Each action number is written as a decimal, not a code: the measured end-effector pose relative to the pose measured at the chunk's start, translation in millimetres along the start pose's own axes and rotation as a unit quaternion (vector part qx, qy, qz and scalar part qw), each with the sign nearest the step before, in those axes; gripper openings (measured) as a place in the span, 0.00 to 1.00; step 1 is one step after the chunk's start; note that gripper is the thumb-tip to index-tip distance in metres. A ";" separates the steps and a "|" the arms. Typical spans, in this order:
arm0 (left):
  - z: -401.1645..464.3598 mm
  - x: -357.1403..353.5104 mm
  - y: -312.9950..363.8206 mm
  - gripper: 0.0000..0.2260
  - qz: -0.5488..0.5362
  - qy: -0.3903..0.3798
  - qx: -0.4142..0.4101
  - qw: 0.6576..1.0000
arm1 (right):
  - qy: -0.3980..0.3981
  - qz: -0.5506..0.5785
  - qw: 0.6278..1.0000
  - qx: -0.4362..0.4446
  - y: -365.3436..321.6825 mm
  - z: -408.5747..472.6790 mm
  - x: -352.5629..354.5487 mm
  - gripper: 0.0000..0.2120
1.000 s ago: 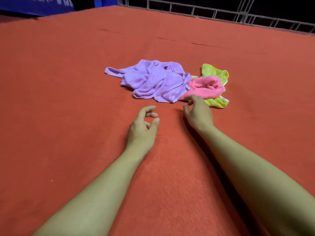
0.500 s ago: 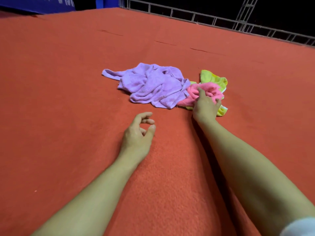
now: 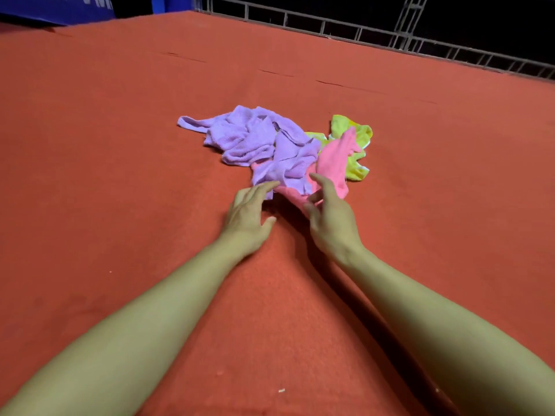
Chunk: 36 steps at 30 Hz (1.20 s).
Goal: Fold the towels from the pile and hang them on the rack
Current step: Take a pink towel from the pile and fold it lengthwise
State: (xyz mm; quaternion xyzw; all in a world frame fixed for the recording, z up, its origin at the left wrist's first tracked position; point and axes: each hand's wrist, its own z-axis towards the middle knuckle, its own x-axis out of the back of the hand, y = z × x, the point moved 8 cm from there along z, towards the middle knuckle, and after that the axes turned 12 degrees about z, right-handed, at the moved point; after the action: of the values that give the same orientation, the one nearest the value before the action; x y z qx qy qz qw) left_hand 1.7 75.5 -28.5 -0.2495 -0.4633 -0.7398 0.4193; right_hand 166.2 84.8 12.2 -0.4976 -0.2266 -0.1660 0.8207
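Observation:
Three crumpled towels lie in a pile on the red felt table (image 3: 120,175). The purple towel (image 3: 258,139) is on the left, and the pink towel (image 3: 336,157) is drawn out toward me over the yellow-green towel (image 3: 354,163). My right hand (image 3: 330,217) pinches the near end of the pink towel, index finger raised. With fingers straight, my left hand (image 3: 249,214) has its fingertips at the purple towel's near edge.
A grey metal railing (image 3: 360,28) runs along the table's far edge, with darkness behind it. A blue panel (image 3: 75,7) stands at the back left. Red felt stretches wide on both sides of the pile.
My right hand has drawn the pink towel toward me, stretching it out and dragging the purple towel's edge along. My left hand moved forward from the felt up to the pile.

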 end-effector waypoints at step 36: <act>-138.3 103.5 21.7 0.20 -0.019 -0.140 -0.059 0.988 | -0.099 0.050 0.994 -0.017 -57.9 -131.8 7.2 0.13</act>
State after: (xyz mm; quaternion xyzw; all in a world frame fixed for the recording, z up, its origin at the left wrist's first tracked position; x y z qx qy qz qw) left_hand -31.3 -93.3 -1.5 -0.3660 -0.4778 -0.7315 0.3203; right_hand 170.7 -59.2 6.1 -0.5357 -0.2793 -0.0786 0.7930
